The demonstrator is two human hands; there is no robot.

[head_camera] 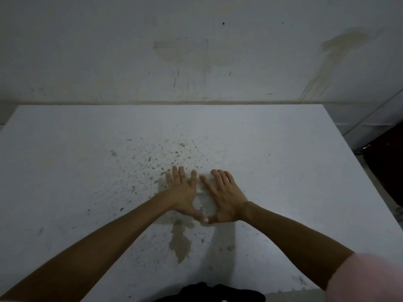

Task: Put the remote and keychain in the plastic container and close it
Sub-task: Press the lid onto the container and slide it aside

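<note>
A pale, translucent plastic container [204, 202] sits on the table's middle, mostly covered by my hands. My left hand [182, 190] lies flat on its left part, fingers spread and pointing away from me. My right hand [224, 192] lies flat on its right part in the same way. The two thumbs meet at the container's near edge. Only a strip of the lid shows between the palms. I see neither the remote nor the keychain; I cannot tell whether they are inside.
The white table [294, 171] is speckled and has a brown stain [180, 240] just in front of the container. A stained wall [196, 62] rises behind the far edge. Dark objects [383, 162] stand off the right side.
</note>
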